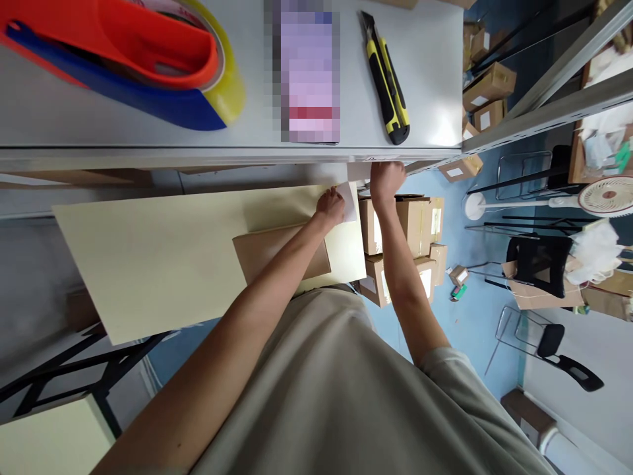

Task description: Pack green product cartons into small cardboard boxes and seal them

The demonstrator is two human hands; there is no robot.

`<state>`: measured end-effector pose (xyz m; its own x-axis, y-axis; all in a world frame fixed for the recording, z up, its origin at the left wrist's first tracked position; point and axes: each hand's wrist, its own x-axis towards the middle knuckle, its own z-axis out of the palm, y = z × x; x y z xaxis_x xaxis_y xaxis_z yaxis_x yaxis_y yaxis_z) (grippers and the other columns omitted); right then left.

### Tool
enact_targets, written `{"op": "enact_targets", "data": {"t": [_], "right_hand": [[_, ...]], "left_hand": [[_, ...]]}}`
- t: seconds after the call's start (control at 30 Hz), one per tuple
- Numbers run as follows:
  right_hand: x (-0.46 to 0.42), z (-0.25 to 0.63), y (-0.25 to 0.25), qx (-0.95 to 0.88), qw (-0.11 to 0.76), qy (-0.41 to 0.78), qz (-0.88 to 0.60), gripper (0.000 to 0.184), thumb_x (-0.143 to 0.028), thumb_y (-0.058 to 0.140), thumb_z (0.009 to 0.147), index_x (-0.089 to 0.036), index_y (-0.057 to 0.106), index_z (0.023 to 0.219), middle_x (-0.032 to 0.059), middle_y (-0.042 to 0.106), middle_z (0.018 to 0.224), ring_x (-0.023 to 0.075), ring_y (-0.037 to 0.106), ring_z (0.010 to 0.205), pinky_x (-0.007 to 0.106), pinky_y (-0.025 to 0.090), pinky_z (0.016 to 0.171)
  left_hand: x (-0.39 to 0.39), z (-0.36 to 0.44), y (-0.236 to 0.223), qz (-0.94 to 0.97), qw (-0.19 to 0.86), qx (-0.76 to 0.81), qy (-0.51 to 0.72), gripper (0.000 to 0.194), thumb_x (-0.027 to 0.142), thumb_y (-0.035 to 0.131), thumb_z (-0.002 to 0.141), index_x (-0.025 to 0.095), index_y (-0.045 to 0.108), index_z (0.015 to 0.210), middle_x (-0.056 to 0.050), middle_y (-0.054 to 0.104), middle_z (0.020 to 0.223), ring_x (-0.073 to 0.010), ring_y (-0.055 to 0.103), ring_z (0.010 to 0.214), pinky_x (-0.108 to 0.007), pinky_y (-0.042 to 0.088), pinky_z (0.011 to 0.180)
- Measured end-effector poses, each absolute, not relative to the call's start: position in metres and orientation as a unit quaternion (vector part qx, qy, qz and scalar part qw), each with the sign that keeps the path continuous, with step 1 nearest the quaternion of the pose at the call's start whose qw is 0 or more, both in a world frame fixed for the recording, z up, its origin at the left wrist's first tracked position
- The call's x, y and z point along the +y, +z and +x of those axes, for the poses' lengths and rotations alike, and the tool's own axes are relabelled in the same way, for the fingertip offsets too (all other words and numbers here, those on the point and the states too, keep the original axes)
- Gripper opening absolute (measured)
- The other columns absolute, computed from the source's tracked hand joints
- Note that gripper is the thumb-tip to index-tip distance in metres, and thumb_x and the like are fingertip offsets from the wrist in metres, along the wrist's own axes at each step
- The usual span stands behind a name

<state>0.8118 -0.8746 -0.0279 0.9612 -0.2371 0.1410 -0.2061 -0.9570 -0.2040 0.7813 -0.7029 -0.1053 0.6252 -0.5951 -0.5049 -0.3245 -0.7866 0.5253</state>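
My left hand (pixel 330 206) is closed, its fingers pinching a small white paper (pixel 349 202) near the right end of a cream-coloured tabletop (pixel 148 264). Below that forearm lies a flat brown cardboard piece (pixel 270 254), partly covered by the arm. My right hand (pixel 388 179) is curled beside the front edge of a grey shelf (pixel 425 72); its fingertips are hidden, and what they grip cannot be made out. Above it on the shelf rests a yellow and black utility knife (pixel 387 82).
A red and blue tape dispenser (pixel 148 72) and a pixelated item (pixel 311 72) sit on the shelf. Several cardboard boxes (pixel 415 227) are stacked right of the tabletop. Farther right stand a white fan (pixel 608 196) and black chairs (pixel 539 264).
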Motion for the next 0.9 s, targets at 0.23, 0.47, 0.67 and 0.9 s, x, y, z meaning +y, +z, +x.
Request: {"op": "enact_targets", "data": {"t": [0.23, 0.47, 0.67, 0.9], "right_hand": [[-0.836, 0.727, 0.011, 0.283, 0.26, -0.218, -0.897, 0.038, -0.046, 0.051, 0.118, -0.022, 0.08, 0.117, 0.0145, 0.076, 0.123, 0.0284, 0.077, 0.118, 0.042, 0.066, 0.095], [-0.801, 0.637, 0.065, 0.219, 0.511, -0.231, -0.798, 0.045, -0.067, 0.076, 0.098, -0.022, 0.08, 0.095, 0.0058, 0.08, 0.098, 0.0222, 0.076, 0.093, 0.037, 0.067, 0.084], [-0.765, 0.585, 0.09, 0.228, 0.629, -0.144, -0.729, 0.058, -0.075, 0.091, 0.078, -0.019, 0.081, 0.09, 0.0037, 0.08, 0.091, 0.0196, 0.072, 0.082, 0.032, 0.061, 0.071], [-0.724, 0.549, 0.092, 0.143, 0.637, -0.014, -0.758, 0.06, -0.078, 0.091, 0.075, -0.021, 0.079, 0.088, -0.0014, 0.075, 0.081, 0.014, 0.064, 0.068, 0.026, 0.051, 0.058]], "left_hand": [[-0.663, 0.774, -0.091, 0.862, 0.288, -0.255, -0.331, 0.081, 0.039, 0.076, 0.099, 0.01, 0.052, 0.171, -0.026, 0.026, 0.189, -0.047, 0.021, 0.177, -0.059, 0.025, 0.143], [-0.604, 0.697, -0.022, 0.747, 0.605, -0.101, -0.256, 0.066, 0.05, 0.071, 0.104, 0.013, 0.063, 0.158, -0.023, 0.067, 0.162, -0.0377, 0.068, 0.146, -0.05, 0.056, 0.119], [-0.512, 0.57, 0.055, 0.626, 0.741, 0.023, -0.241, 0.052, 0.065, 0.082, 0.092, 0.017, 0.083, 0.109, -0.016, 0.086, 0.114, -0.0222, 0.076, 0.092, -0.031, 0.058, 0.073], [-0.473, 0.45, 0.092, 0.624, 0.766, 0.101, -0.122, 0.033, 0.051, 0.084, 0.088, 0.018, 0.082, 0.095, -0.011, 0.085, 0.095, -0.0162, 0.068, 0.071, -0.026, 0.048, 0.053]]}}
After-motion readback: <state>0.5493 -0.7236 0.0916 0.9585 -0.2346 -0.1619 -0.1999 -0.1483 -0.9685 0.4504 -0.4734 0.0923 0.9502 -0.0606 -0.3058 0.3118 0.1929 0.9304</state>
